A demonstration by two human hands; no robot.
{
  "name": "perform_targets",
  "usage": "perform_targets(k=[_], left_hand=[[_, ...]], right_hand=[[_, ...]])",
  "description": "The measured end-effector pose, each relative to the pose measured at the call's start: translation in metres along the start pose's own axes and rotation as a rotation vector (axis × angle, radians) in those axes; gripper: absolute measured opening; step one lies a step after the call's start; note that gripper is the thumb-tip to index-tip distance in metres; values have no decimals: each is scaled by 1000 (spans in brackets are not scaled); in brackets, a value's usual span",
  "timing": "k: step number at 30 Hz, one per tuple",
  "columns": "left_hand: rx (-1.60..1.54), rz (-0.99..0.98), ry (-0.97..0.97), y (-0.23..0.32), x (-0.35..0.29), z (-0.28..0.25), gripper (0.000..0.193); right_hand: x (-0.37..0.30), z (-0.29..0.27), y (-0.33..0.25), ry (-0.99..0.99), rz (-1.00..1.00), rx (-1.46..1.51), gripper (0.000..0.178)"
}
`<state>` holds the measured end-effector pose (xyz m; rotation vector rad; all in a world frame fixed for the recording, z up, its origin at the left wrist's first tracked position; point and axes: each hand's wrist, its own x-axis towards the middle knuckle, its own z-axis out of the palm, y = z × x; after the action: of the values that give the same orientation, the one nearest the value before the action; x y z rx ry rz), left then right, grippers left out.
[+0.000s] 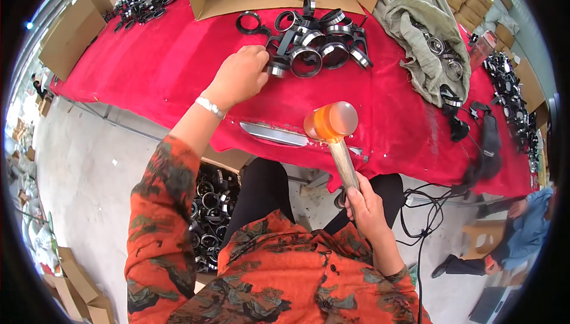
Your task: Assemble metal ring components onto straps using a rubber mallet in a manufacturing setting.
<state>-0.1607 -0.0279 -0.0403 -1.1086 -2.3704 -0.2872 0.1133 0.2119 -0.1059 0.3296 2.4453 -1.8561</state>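
Note:
My right hand (367, 206) is wrapped round the wooden handle of a mallet with a translucent orange head (326, 123). The mallet is raised in front of the table edge, head up. At the near left side of a pile of black ring-shaped parts with silver inner bands (306, 61), my left hand (244, 70) is closed, fingers curled on a black ring-shaped part (277, 70). The fingertips are partly hidden. Between the two hands, a flat metal strip (273, 134) lies at the table's front edge.
A cardboard box (279, 4) of black parts stands behind the pile on the red-covered table (160, 57). A grey-green sack (415, 45) holds more rings. Below left is a box of rings (211, 211). Black cables (423, 229) hang at right, near another person (525, 229).

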Motion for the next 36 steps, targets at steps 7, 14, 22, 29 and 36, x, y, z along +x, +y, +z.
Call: perform_targets(k=[7, 14, 22, 29, 36], left_hand=[[-324, -122, -108, 36, 23, -35, 21], [-470, -406, -337, 55, 32, 2, 50], [-291, -119, -54, 91, -47, 7, 52], [18, 100, -173, 63, -34, 25, 23], [-535, -351, -82, 45, -21, 13, 20]], right_hand=[[1, 3, 8, 1, -70, 24, 41], [-10, 3, 3, -4, -2, 81, 41], [-11, 4, 2, 6, -7, 93, 41], [-16, 5, -3, 4, 20, 122, 41], [-30, 2, -9, 13, 98, 251, 43]])
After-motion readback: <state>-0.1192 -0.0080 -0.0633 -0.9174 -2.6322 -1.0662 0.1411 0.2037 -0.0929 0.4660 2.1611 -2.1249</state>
